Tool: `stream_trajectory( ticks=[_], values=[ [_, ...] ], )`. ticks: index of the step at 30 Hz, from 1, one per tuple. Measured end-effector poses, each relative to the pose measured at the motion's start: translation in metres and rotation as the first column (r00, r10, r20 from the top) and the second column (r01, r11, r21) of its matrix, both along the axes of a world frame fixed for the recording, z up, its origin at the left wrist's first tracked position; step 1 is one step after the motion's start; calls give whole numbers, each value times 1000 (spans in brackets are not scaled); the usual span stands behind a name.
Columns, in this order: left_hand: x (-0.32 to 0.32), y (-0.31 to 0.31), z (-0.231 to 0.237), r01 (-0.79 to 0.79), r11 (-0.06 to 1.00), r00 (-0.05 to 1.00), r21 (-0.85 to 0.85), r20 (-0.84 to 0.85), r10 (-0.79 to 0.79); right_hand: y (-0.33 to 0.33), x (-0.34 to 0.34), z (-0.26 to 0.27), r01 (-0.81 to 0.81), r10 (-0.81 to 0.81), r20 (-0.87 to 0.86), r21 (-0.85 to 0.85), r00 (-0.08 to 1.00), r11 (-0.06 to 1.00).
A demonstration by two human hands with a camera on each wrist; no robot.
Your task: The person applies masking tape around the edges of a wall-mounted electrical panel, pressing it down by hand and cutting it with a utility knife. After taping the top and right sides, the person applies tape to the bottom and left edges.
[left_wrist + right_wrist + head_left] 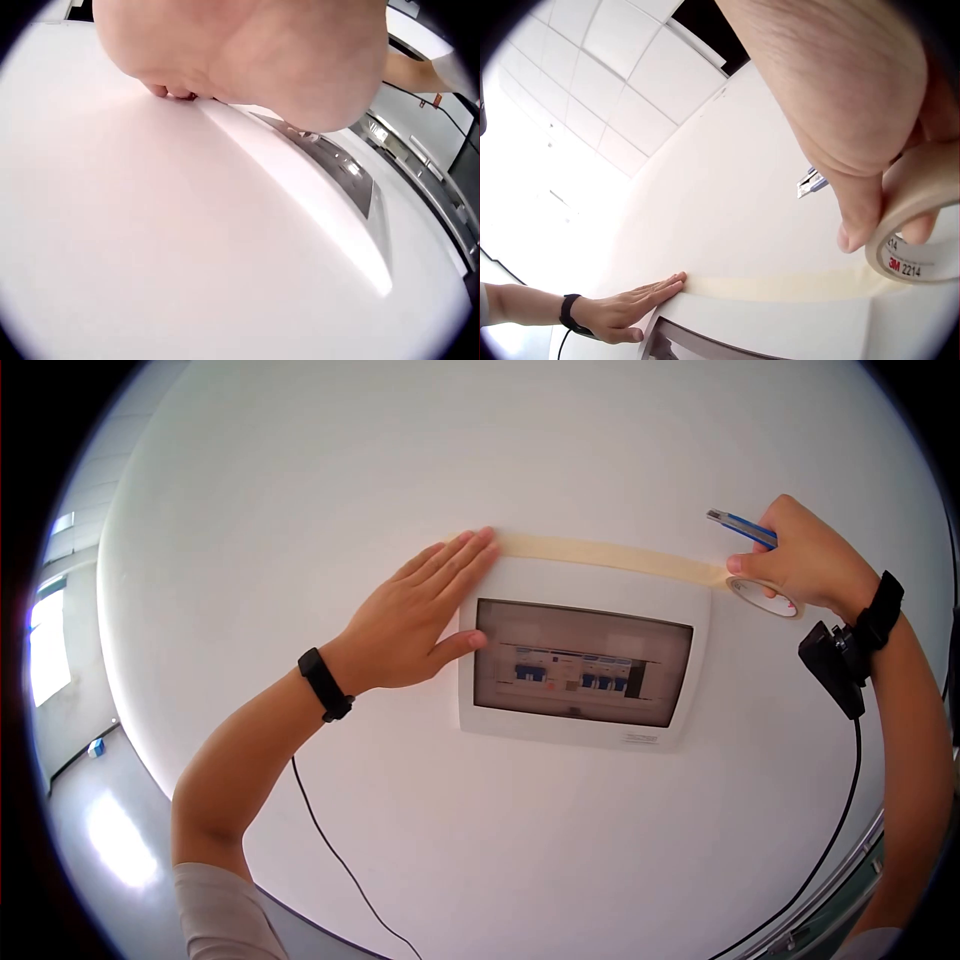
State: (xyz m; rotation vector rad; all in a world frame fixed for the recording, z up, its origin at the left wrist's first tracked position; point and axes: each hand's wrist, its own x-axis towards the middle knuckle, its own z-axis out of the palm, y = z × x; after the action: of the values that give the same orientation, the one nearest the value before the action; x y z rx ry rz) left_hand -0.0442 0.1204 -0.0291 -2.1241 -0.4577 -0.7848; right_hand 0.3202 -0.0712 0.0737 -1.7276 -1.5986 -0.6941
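Observation:
A strip of cream masking tape [610, 555] runs along the wall at the top edge of a white breaker box [585, 732]. At the strip's left end, my left hand [425, 600] presses with straight fingers, its thumb over the box's upper left corner. My right hand [810, 560] holds the roll of masking tape [919, 184], with the strip leading off it at the box's upper right. In that same hand is a blue utility knife [745, 528], its tip pointing left. Behind the box's tinted window [580, 630] show several breakers with blue switches [605, 682].
The white wall [560, 840] surrounds the box. Black cables [335, 850] hang below both wrists, and a camera [838, 665] is strapped to the right one. Metal rails [820, 905] stand at the lower right. At far left lies the floor [90, 790], with a window [48, 645] beyond.

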Motion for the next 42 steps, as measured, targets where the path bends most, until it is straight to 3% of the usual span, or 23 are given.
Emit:
stream_trajectory(
  ticks=[5, 14, 17, 20, 23, 33, 36, 42],
  values=[
    [-24, 1, 1, -120, 992, 991, 40, -51, 122, -2, 0, 6, 36, -38, -12, -95, 999, 995],
    [-7, -21, -2, -140, 987, 990, 83, 23, 139, -1, 5, 9, 47, -39, 112, -68, 993, 997],
    [22, -31, -1, 7, 1000, 999, 29, -31, -6, 2, 12, 5, -49, 50, 44, -21, 998, 999],
    [49, -31, 4, 79, 996, 997, 47, -29, -78, 0, 7, 10, -14, 22, 71, -100, 997, 995],
    [72, -33, 13, 118, 992, 990, 52, -89, -113, -2, 5, 6, -32, 37, 92, -54, 995, 998],
    [131, -36, 36, 137, 956, 984, 258, -149, -101, 0, 7, 1, -75, 73, 164, 2, 984, 997],
    [148, -35, 42, 142, 939, 985, 312, -137, -104, 0, 3, 8, -13, 25, 119, -98, 993, 995],
    [176, -27, 41, 149, 924, 986, 351, -122, -113, 6, 9, 10, 33, -12, 194, -102, 981, 994]
  ],
)
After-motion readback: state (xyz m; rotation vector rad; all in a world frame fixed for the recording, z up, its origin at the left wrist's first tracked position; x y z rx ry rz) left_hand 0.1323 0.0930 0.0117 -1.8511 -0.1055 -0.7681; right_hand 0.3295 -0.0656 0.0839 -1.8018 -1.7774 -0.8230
